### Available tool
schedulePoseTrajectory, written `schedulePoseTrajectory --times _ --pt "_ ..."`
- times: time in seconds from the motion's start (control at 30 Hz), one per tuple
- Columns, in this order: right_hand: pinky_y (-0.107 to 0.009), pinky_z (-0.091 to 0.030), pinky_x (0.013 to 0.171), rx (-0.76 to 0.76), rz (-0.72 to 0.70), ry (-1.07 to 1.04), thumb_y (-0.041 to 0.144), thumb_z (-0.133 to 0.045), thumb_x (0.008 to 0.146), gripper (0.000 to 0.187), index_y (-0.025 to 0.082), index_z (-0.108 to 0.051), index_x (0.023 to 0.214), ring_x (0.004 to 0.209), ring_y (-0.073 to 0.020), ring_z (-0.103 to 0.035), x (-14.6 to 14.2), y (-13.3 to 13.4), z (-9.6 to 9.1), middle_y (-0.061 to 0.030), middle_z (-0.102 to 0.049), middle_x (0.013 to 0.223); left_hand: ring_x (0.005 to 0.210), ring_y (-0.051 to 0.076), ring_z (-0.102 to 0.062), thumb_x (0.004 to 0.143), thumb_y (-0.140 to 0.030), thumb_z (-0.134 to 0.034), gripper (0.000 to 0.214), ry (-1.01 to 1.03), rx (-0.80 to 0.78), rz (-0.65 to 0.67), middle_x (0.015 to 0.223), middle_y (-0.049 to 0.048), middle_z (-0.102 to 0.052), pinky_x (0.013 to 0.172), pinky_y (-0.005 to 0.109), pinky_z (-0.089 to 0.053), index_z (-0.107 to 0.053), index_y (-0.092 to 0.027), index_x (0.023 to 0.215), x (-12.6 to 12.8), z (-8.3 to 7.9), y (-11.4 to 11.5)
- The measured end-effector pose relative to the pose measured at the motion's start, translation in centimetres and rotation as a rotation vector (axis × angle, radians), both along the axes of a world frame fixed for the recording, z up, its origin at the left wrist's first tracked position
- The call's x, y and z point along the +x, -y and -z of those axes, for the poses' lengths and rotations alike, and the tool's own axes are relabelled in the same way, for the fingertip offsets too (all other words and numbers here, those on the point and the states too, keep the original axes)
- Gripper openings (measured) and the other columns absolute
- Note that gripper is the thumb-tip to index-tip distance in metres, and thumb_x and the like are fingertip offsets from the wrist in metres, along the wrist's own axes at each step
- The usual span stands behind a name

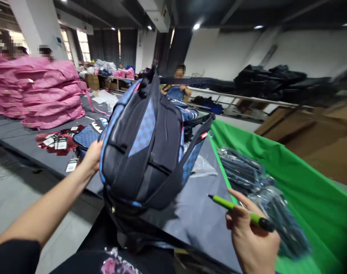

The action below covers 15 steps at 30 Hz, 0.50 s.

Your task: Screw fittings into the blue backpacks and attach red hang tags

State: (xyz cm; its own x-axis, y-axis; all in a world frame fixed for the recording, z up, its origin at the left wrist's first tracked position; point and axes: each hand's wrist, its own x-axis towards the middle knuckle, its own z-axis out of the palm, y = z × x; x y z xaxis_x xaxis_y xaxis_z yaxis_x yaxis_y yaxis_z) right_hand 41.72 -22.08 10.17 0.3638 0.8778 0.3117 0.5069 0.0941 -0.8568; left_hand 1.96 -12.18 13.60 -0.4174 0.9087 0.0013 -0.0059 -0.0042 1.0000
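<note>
My left hand [91, 156] grips the left side of a black and blue checkered backpack [146, 148], holding it upright and raised over the near edge of a grey table [202, 213]. Its back panel and shoulder straps face me. My right hand [252, 238] is at the lower right, fingers closed round a green pen [239, 211] with a black end, its tip pointing left toward the backpack. The pen is apart from the bag.
A green bin [304, 190] at the right holds several bags wrapped in clear plastic [265, 194]. Pink bags [45, 95] are stacked at the far left, with red tags [58, 142] on the table. A person [177, 89] sits at the far end. Cardboard lies at the right.
</note>
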Motion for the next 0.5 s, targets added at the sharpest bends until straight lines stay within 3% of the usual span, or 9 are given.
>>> schedulePoseTrajectory --times 0.07,0.17,0.23,0.27,0.33,0.4,0.43,0.5 --pt "-0.028 -0.054 0.062 0.120 0.025 0.000 0.058 -0.058 0.090 0.063 0.018 -0.055 0.139 0.066 -0.0172 -0.066 -1.7 0.7 0.1 -0.0074 -0.072 0.090 0.087 0.023 -0.072 0.068 -0.058 -0.062 0.056 0.178 -0.157 0.024 0.088 0.0044 -0.075 0.080 0.034 -0.060 -0.063 -0.019 0.108 2.1 6.4 2.8" --pt "-0.036 -0.055 0.095 0.143 -0.197 0.191 0.041 -0.052 0.097 0.047 0.019 -0.054 0.139 0.105 -0.0218 -0.069 -6.0 -0.7 2.6 -0.0128 -0.069 0.122 0.087 0.026 -0.072 0.069 -0.061 -0.056 0.052 0.116 -0.320 0.100 0.088 0.0069 -0.075 0.083 0.038 -0.060 -0.062 -0.019 0.099 4.5 15.4 7.2" --pt "-0.036 -0.050 0.105 0.103 -0.386 0.379 0.029 -0.047 0.099 0.039 0.018 -0.057 0.135 0.120 -0.0211 -0.063 -9.2 -2.5 5.6 -0.0131 -0.066 0.129 0.088 0.029 -0.071 0.070 -0.063 -0.054 0.049 -0.028 -0.370 0.125 0.088 0.0096 -0.075 0.083 0.043 -0.060 -0.062 -0.019 0.091 4.8 19.8 10.1" --pt "-0.036 -0.048 0.108 0.075 -0.479 0.496 0.023 -0.046 0.098 0.040 0.018 -0.057 0.136 0.127 -0.0211 -0.058 -10.6 -3.4 7.1 -0.0138 -0.063 0.134 0.092 0.031 -0.071 0.070 -0.063 -0.053 0.050 -0.092 -0.388 0.112 0.091 0.0115 -0.074 0.086 0.046 -0.059 -0.062 -0.019 0.091 4.4 21.2 11.4" --pt "-0.039 -0.045 0.111 0.008 -0.586 0.723 0.008 -0.049 0.091 0.048 0.016 -0.055 0.137 0.136 -0.0235 -0.049 -12.8 -4.6 9.9 -0.0174 -0.054 0.144 0.114 0.034 -0.064 0.075 -0.061 -0.052 0.053 -0.197 -0.394 0.021 0.113 0.0148 -0.070 0.100 0.051 -0.052 -0.060 -0.019 0.106 3.3 22.1 13.2" --pt "-0.043 -0.046 0.109 -0.069 -0.580 0.885 0.000 -0.050 0.085 0.054 0.013 -0.054 0.137 0.139 -0.0274 -0.044 -14.0 -4.9 11.7 -0.0227 -0.047 0.148 0.138 0.031 -0.046 0.086 -0.053 -0.047 0.055 -0.443 -0.244 -0.064 0.139 0.0149 -0.056 0.116 0.052 -0.037 -0.050 -0.021 0.130 2.6 21.0 13.7" --pt "-0.044 -0.049 0.105 -0.108 -0.540 0.935 -0.001 -0.049 0.085 0.054 0.013 -0.054 0.137 0.137 -0.0291 -0.045 -14.3 -4.8 12.1 -0.0251 -0.045 0.149 0.145 0.029 -0.038 0.090 -0.048 -0.045 0.055 -0.621 -0.111 -0.009 0.148 0.0134 -0.049 0.120 0.052 -0.032 -0.044 -0.023 0.139 2.7 20.0 13.4" --pt "-0.044 -0.055 0.092 -0.178 -0.441 1.009 0.005 -0.043 0.091 0.048 0.013 -0.051 0.137 0.130 -0.0317 -0.050 -13.9 -4.3 12.2 -0.0287 -0.042 0.150 0.148 0.027 -0.033 0.093 -0.039 -0.045 0.059 -0.996 0.175 0.330 0.153 0.0111 -0.044 0.122 0.051 -0.029 -0.037 -0.026 0.149 3.9 18.5 12.3"
